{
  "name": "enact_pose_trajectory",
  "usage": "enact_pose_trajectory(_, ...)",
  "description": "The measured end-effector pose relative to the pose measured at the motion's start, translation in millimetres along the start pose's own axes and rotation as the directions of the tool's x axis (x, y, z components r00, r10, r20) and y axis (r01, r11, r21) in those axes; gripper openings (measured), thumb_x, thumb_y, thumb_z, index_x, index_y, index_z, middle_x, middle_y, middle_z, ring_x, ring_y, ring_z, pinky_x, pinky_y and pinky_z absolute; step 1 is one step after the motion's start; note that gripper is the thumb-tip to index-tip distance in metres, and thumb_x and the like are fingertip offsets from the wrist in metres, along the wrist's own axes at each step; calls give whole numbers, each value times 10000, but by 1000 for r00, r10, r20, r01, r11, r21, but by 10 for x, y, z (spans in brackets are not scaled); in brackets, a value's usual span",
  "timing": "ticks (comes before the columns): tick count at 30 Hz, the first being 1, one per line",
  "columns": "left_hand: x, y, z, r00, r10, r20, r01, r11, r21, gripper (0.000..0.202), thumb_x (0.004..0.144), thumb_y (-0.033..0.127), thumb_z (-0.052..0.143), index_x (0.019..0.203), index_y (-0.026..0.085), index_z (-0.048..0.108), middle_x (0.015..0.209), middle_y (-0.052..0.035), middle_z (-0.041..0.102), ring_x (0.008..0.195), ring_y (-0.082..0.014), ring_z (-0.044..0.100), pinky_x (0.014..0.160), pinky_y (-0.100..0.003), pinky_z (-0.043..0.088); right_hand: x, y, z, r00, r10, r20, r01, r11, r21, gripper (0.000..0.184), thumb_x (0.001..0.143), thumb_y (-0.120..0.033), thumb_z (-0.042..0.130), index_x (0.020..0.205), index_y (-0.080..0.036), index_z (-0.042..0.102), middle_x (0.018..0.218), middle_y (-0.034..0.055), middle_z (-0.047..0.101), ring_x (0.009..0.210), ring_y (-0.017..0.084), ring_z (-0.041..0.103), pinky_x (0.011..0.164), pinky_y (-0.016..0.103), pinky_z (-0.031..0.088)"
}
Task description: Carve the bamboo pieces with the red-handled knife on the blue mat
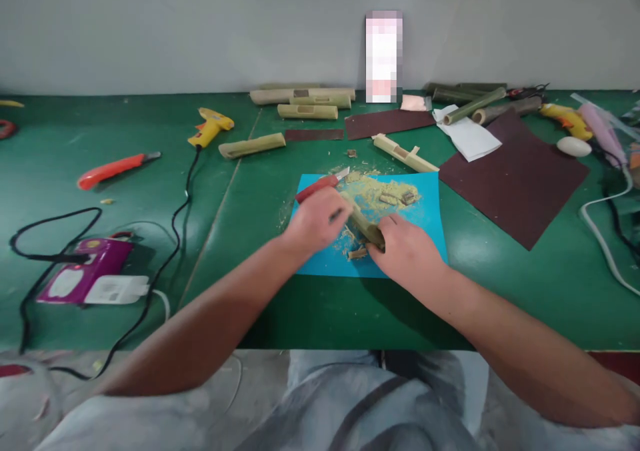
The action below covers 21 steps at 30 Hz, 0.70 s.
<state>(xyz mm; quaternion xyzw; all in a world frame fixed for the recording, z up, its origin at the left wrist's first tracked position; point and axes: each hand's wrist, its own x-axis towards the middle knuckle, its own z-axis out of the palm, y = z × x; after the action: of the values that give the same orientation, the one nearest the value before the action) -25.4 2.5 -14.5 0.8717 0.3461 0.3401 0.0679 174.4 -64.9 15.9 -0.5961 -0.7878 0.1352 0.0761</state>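
A short bamboo tube (364,220) lies slantwise between my hands over a blue sheet (325,264). My right hand (411,246) is closed around its near end. At the far end, my left hand (317,219) is closed, with its fingertips against the bamboo. A small dark piece shows at those fingers, too unclear to name. Just beyond the left hand lies a red-handled utility knife (317,188), blade pointing right. Pale bamboo dust (373,188) covers the sheet's upper part, with a few bamboo scraps (400,198) in it.
Several cut bamboo pieces (307,112) lie at the back. Dark brown sheets (520,191) are to the right, near a white egg-shaped thing (573,146). At left are a yellow glue gun (213,126), an orange-red knife (113,171), and a purple power box (93,271) with cables.
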Motion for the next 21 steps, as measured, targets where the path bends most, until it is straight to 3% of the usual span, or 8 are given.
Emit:
enact_pose_trajectory(2, 0, -16, -12, 999, -28, -31, 28, 1000, 7, 233, 989, 243, 516, 792, 192, 628, 786, -43, 647, 809, -181, 629, 814, -359, 557, -2, -1, 1, 1000, 2, -1, -2, 1000, 4, 152, 921, -266, 561, 997, -158, 636, 999, 110, 675, 867, 214, 645, 654, 308, 410)
enact_pose_trajectory(6, -11, -38, -7, 998, 36, 58, -35, 999, -25, 209, 986, 237, 518, 838, 184, 656, 830, -57, 666, 827, -189, 630, 802, -353, 550, 1, 5, 14, 1000, -3, -7, 3, 1000, -1, 147, 929, -272, 545, 976, -161, 628, 989, 107, 673, 851, 209, 638, 653, 312, 407)
enact_pose_trajectory(9, -17, -44, 4, 998, -27, -48, 27, 1000, 8, 239, 981, 230, 514, 782, 187, 639, 773, -48, 634, 796, -192, 614, 776, -356, 537, 7, 2, 15, 1000, -10, -19, 10, 1000, -8, 142, 921, -276, 559, 977, -164, 627, 996, 105, 673, 867, 214, 638, 664, 312, 409)
enact_pose_trajectory(13, -20, -22, 11, 998, 41, 38, -42, 999, 21, 239, 990, 245, 518, 791, 184, 635, 763, -45, 632, 761, -183, 596, 720, -337, 518, 14, -9, 0, 1000, 0, 5, 0, 1000, -17, 135, 918, -260, 554, 973, -162, 630, 980, 104, 674, 844, 215, 640, 638, 313, 394)
enact_pose_trajectory(16, -23, -9, 8, 998, -22, -58, 24, 999, 29, 254, 990, 230, 506, 766, 188, 619, 754, -36, 614, 771, -181, 596, 778, -352, 531, 16, -15, -7, 1000, 0, -3, 0, 1000, -19, 163, 924, -274, 552, 996, -154, 635, 988, 112, 674, 856, 219, 642, 635, 313, 397)
enact_pose_trajectory(20, -34, 3, 6, 995, 43, 94, -43, 999, -9, 224, 993, 252, 514, 818, 189, 638, 767, -39, 628, 764, -177, 604, 705, -322, 518, 14, -25, -11, 1000, 7, 4, -6, 999, -31, 161, 924, -263, 538, 993, -160, 641, 991, 114, 680, 851, 217, 645, 637, 312, 401)
enact_pose_trajectory(21, -34, 5, 4, 999, 12, 42, -12, 1000, -1, 227, 991, 243, 512, 805, 191, 632, 779, -42, 635, 774, -178, 609, 730, -329, 525, 14, -28, -11, 1000, 13, 1, -13, 1000, -29, 158, 924, -265, 537, 984, -162, 642, 989, 114, 680, 852, 217, 646, 639, 311, 403)
